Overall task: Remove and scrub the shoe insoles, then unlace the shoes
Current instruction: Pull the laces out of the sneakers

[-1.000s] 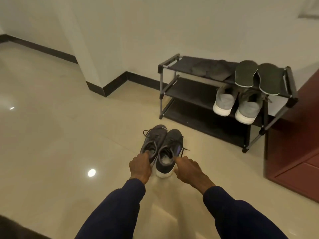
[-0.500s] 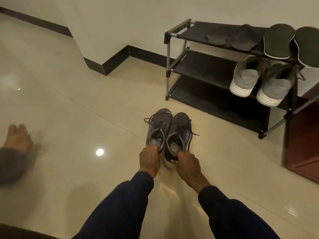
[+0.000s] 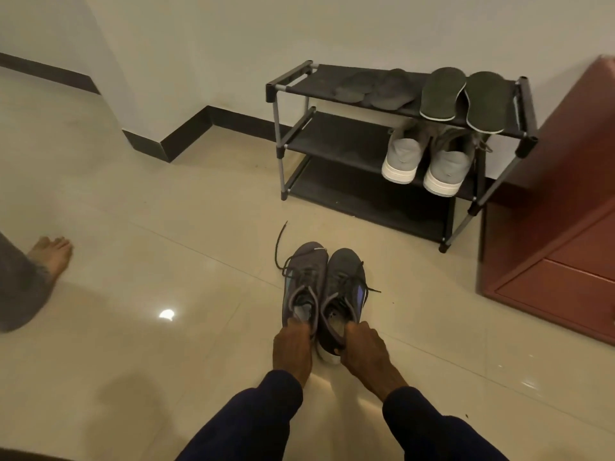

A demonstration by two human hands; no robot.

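Note:
Two dark grey laced sneakers stand side by side on the cream tiled floor, toes pointing away from me. My left hand [image 3: 292,347] grips the heel of the left sneaker [image 3: 304,281], fingers curled into its opening. My right hand [image 3: 362,347] grips the heel rim of the right sneaker [image 3: 344,287]. A pale insole shows inside each opening. One loose lace [image 3: 279,244] trails on the floor to the left of the toes.
A black three-tier shoe rack [image 3: 299,134] stands against the wall, with two pairs of dark insoles [image 3: 462,99] on top and grey sneakers [image 3: 426,161] on the middle shelf. A reddish cabinet [image 3: 559,247] is at right. Another person's bare foot [image 3: 53,254] is at left.
Both hands went from touching the sneakers' heels to gripping them and pulled them a little toward me. The view shifted, and another person's foot came into sight at left.

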